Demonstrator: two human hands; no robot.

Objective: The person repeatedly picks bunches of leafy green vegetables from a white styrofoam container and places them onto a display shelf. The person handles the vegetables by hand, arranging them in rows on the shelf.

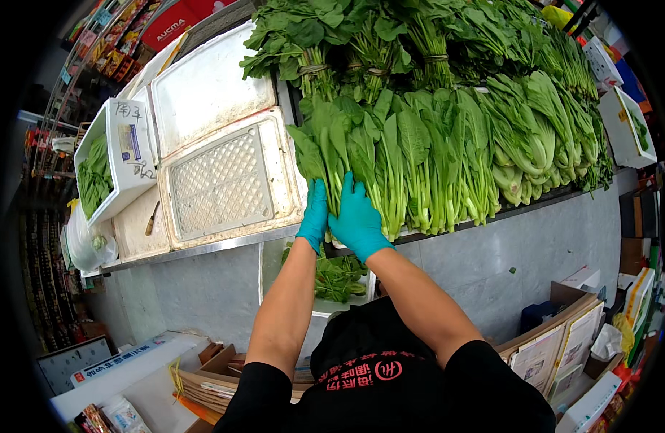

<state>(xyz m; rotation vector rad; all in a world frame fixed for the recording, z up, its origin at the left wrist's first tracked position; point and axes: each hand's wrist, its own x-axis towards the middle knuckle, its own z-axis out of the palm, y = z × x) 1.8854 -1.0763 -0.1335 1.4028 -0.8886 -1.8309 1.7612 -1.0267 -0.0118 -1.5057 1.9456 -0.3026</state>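
Both of my hands wear teal gloves at the left end of a row of leafy greens (413,157) with pale green stalks. My left hand (314,214) presses along the left side of the end stalks (332,162), fingers pointing away from me. Against their right side lies my right hand (358,219), its fingers spread over the lower stems, so the stalks sit between the two hands. The stem ends under my palms are partly hidden. Right of this row lie pale-stemmed lettuce-like greens (538,124). Behind it stand tied bunches of broad-leaved greens (375,48).
Left of the greens is a grey plastic lattice tray (221,184) on a white foam lid (283,162). A foam box (129,146) holding greens and a wooden-handled tool (150,224) are farther left. Below the counter edge (202,249), another foam box (370,287) holds loose greens.
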